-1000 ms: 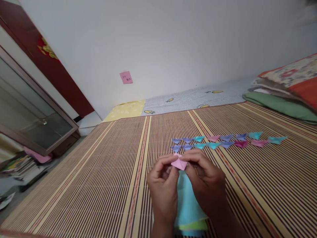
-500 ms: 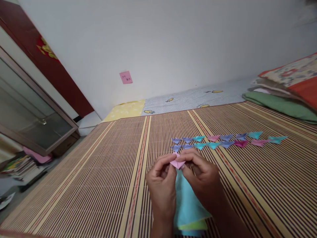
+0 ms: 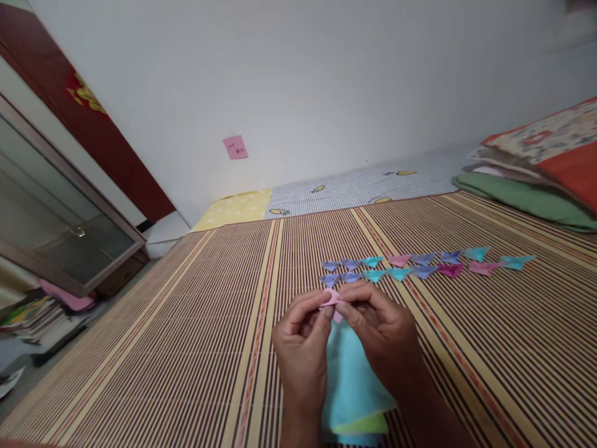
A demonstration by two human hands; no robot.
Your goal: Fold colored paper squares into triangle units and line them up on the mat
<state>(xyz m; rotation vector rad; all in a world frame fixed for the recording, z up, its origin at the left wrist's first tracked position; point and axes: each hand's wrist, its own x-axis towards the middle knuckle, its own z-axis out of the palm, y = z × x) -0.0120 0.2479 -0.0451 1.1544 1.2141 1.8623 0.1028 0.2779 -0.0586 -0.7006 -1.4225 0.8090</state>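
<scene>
A small folded piece of pink paper (image 3: 332, 298) is pinched between both hands, partly hidden by the fingers. My left hand (image 3: 305, 336) grips its left side with thumb and fingertips. On the right side, my right hand (image 3: 377, 323) holds it the same way, thumb in front. Under the hands lies a stack of light blue paper sheets (image 3: 352, 373), with a yellow-green sheet (image 3: 366, 424) poking out at its near edge. Just beyond my fingers, two rows of folded paper boats stand on the mat, among them a magenta one (image 3: 450, 269) and a turquoise one (image 3: 517, 262).
A striped bamboo mat (image 3: 186, 323) covers the bed. Folded bedding (image 3: 527, 196) is piled at the far right. A pink note (image 3: 236, 147) sticks to the white wall. At left are a glass-panelled door (image 3: 69, 205) and a pile of books (image 3: 35, 317).
The pink paper has turned in my fingers and shows less of its front. My right thumb has moved up onto it. The view has shifted slightly.
</scene>
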